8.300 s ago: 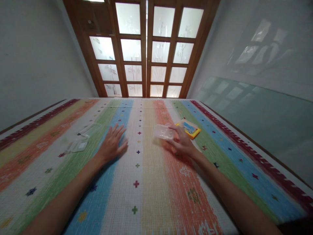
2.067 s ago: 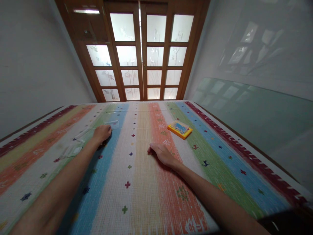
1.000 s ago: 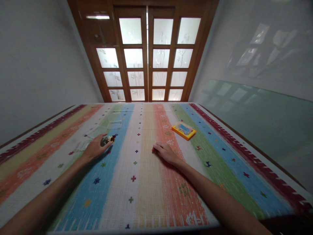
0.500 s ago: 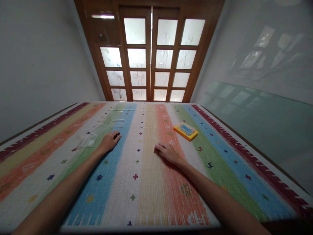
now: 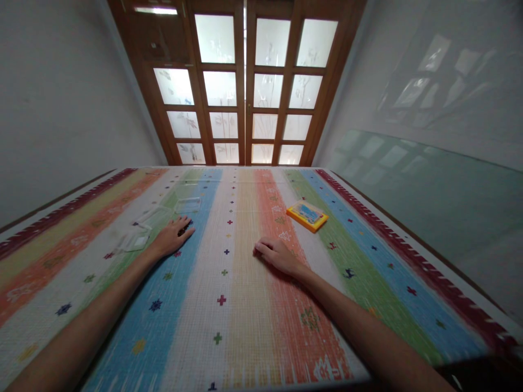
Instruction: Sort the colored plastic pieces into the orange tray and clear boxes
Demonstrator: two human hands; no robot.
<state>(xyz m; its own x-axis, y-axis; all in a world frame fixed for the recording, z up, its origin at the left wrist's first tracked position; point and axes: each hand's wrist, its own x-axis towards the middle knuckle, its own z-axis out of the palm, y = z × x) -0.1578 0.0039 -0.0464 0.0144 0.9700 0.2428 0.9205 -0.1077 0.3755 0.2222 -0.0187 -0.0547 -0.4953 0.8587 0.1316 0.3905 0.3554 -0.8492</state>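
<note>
My left hand (image 5: 172, 238) lies on the striped tablecloth (image 5: 204, 305), fingers stretched forward and thumb apart. A dark patch shows between thumb and fingers; whether it is a print or a small thing I cannot tell. Close by are a clear plastic box (image 5: 188, 204) just beyond the fingers and another clear box (image 5: 137, 240) left of the wrist. My right hand (image 5: 277, 255) rests on its side over the cream and orange stripes, fingers curled in. What they hold, if anything, is hidden. Beyond it lies a flat yellow case (image 5: 308, 215) with a blue picture under a clear cover.
A clear, hard-to-see plastic piece (image 5: 154, 216) lies between the two boxes. The table meets a wall on each side, with a pale green glass panel (image 5: 429, 201) along the right. Wooden glazed doors (image 5: 245, 109) stand at the far end.
My left hand has gone from curled to spread fingers, staying near the same spot. My right hand remains curled in place. The view has shifted slightly.
</note>
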